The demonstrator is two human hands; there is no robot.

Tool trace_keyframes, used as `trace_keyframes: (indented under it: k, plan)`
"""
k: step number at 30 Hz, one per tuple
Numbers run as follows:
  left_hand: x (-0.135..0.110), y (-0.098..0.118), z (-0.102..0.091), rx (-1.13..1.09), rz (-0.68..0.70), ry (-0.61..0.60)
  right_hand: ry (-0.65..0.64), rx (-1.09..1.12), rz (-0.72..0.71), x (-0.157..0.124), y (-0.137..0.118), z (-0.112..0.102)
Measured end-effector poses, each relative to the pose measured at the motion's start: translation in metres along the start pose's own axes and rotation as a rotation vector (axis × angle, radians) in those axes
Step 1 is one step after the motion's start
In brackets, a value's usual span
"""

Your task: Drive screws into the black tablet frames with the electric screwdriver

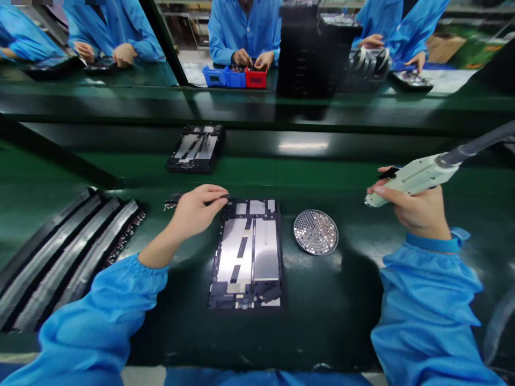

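Note:
My left hand (201, 209) is closed in a pinch on a small thin dark part, mostly hidden by the fingers. It hovers at the top left corner of an opened tablet (265, 246), which lies flat with silver plates and black tape strips showing. In my right hand (422, 209) is a pale green electric screwdriver (420, 174), its tip pointing left and its grey cable running off to the upper right. Between the tablet and that hand sits a round dish of small screws (316, 231). More small dark parts (173, 200) lie just behind my left wrist.
Several long black strips of stacked parts (76, 257) lie at the left. Another opened tablet, apparently on a stack (196, 149), stands farther back. Beyond a raised green ledge (241, 110), co-workers in blue sit near blue and red bins (235, 78) and a black box (314, 53).

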State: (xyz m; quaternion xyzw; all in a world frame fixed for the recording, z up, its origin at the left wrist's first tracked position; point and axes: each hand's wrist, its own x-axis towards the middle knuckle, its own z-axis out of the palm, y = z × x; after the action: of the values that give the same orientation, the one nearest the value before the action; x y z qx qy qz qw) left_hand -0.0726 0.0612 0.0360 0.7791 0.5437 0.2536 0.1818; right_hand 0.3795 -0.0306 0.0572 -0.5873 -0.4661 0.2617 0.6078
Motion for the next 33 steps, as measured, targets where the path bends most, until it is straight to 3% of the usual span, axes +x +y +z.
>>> trace_keyframes:
  k: [2, 5, 9, 12, 18, 22, 26, 30, 33]
  plan:
    - [0.006, 0.025, 0.014, -0.214, 0.000, -0.089, -0.011, 0.001, 0.012, 0.001, 0.002, -0.001]
    - [0.021, 0.048, 0.047, -0.335, 0.001, -0.159, -0.034, -0.023, 0.014, 0.001, 0.003, -0.001]
    - [0.036, 0.051, 0.090, -0.316, 0.061, -0.138, -0.081, -0.053, 0.014, 0.000, 0.004, -0.003]
    - [0.040, 0.045, 0.104, -0.274, 0.154, -0.150, -0.091, -0.076, 0.003, 0.000, 0.006, -0.005]
    - [0.039, 0.039, 0.099, -0.114, 0.402, -0.242, -0.084, -0.048, 0.021, 0.000, 0.006, -0.004]
    - [0.025, 0.042, 0.093, -0.044, 0.550, -0.311, -0.007, 0.072, 0.035, -0.001, 0.002, 0.008]
    - [0.022, 0.041, 0.085, 0.253, 0.700, -0.343, 0.073, 0.172, -0.071, -0.004, -0.003, 0.026]
    - [0.021, 0.039, 0.080, 0.364, 0.702, -0.412, 0.098, 0.189, -0.197, -0.017, -0.017, 0.049]
    - [-0.002, 0.043, 0.081, 0.313, 0.717, -0.376, 0.053, 0.206, -0.217, -0.035, -0.030, 0.071]
